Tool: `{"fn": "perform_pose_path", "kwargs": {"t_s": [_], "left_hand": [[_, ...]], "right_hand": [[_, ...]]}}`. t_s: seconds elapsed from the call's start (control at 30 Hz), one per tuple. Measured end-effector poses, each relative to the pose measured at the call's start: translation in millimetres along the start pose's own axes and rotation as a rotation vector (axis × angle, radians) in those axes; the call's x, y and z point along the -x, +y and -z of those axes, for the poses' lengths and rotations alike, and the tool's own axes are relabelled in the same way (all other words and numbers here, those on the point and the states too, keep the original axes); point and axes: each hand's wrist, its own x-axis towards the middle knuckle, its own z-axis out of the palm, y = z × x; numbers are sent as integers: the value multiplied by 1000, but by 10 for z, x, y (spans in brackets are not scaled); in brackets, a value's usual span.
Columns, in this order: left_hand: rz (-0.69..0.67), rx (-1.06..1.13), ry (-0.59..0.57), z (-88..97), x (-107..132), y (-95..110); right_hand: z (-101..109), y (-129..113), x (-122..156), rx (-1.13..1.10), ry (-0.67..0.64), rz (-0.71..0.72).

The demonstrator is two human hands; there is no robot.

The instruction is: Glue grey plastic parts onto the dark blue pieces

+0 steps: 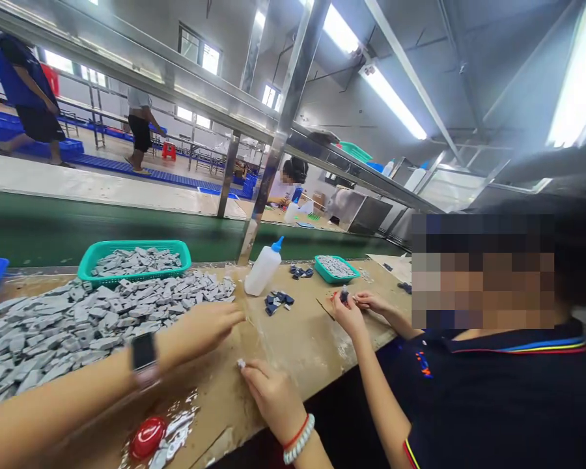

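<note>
My left hand, with a dark-faced watch on its wrist, reaches over the front edge of a heap of grey plastic pieces. Its fingers point right, stretched out, and nothing shows in them. Lower and to the right, my right hand pinches a small light-grey plastic piece between thumb and fingertips. A beaded bracelet circles that wrist. Near me on the brown tabletop lies a shiny red round object beside some wet-looking pieces.
Behind the heap stands a green basket of grey pieces. A white squeeze bottle is beside dark-blue parts. A smaller green basket sits farther right. At my right a co-worker's hands hold a small dark part.
</note>
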Motion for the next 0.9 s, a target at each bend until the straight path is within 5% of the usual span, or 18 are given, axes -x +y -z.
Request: {"fn": "perform_pose_path", "kwargs": {"t_s": [0.1, 0.2, 0.33, 0.5, 0.6, 0.7, 0.9], "left_hand": [[-113, -27, -126, -607, -405, 108], [-212, -47, -231, -975, -673, 156], [-302, -64, -359, -1181, -971, 107], [-284, -29, -479, -1249, -1148, -16], [-207, 39, -460, -1066, -1044, -47], [-96, 125, -376, -605, -743, -44], [241, 249, -147, 604, 491, -109]], "right_hand": [[-78, -6, 166, 43, 8, -40], [-194, -54, 209, 16, 35, -124], [-227, -104, 162, -50, 40, -270], [-20, -131, 13, -97, -145, -390], [88, -111, -50, -91, -195, -405], [148, -123, -34, -108, -179, -415], [125, -504, 70, -500, -52, -389]]}}
